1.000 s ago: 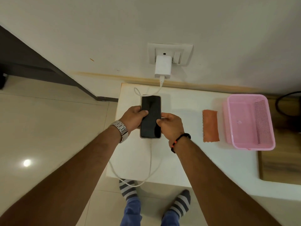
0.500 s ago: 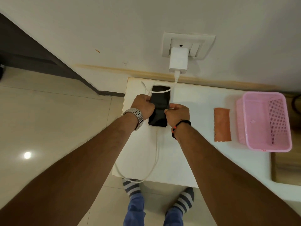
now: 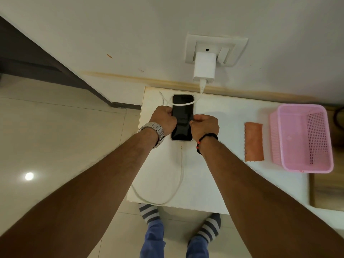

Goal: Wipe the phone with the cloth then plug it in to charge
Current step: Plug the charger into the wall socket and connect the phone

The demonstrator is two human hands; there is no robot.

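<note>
just phone [image 3: 182, 116] and cloth [image 3: 254, 144] on white table [image 3: 214, 174].

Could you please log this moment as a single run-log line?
phone: on table, cable in bottom | left hand: grips left edge | right hand: grips right edge | cloth: beside basket

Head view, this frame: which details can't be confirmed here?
- Cable plug: too small to tell if it sits in the phone port.
- Fingertips of the left hand and right hand: hidden by their own knuckles; contact with the table unclear.
- Charging state: screen is dark.
- Cloth underside: hidden against the table.
- Basket contents: the mesh blurs any small item.
</note>
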